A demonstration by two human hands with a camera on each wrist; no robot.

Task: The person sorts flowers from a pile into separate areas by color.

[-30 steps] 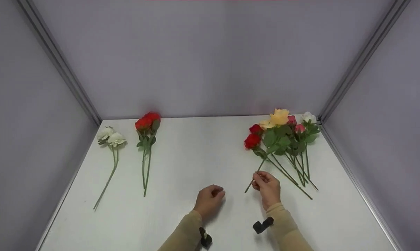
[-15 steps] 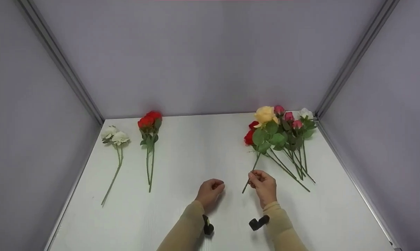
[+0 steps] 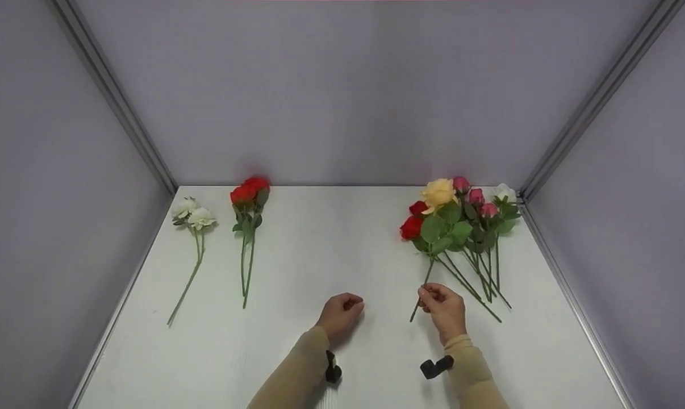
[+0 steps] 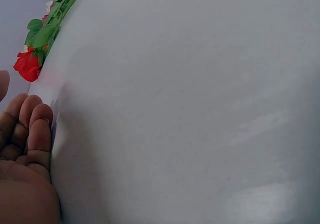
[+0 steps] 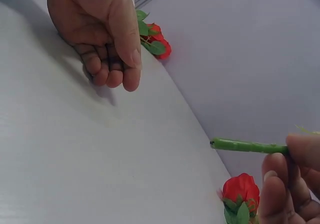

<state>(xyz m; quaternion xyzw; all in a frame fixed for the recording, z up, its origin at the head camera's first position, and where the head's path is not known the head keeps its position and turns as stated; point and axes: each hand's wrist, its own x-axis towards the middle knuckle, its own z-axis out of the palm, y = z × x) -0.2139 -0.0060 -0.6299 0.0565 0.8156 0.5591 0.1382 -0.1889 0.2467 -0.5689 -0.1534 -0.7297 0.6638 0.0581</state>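
Observation:
My right hand (image 3: 446, 309) pinches the green stem (image 5: 245, 146) of a yellow rose (image 3: 439, 193) between thumb and fingers. The stem's cut end sticks out toward the left hand. Its bloom and broad leaves overlap two red roses (image 3: 412, 228) in the head view. To the left, my left hand (image 3: 341, 315) rests on the white table with fingers loosely curled and nothing in them; its curled fingers (image 4: 40, 134) show in the left wrist view.
Several pink roses (image 3: 476, 197) and a white flower (image 3: 505, 193) lie beside the yellow rose. Further left lie a pair of red roses (image 3: 243, 195) and a pair of white flowers (image 3: 200, 218). Grey walls (image 3: 342, 102) enclose the table (image 3: 331, 238) at the back and sides.
The yellow rose's bloom has shifted left over the red roses' leaves, uncovering more pink blooms. My right hand keeps its pinch on the stem; the left hand stays on the table.

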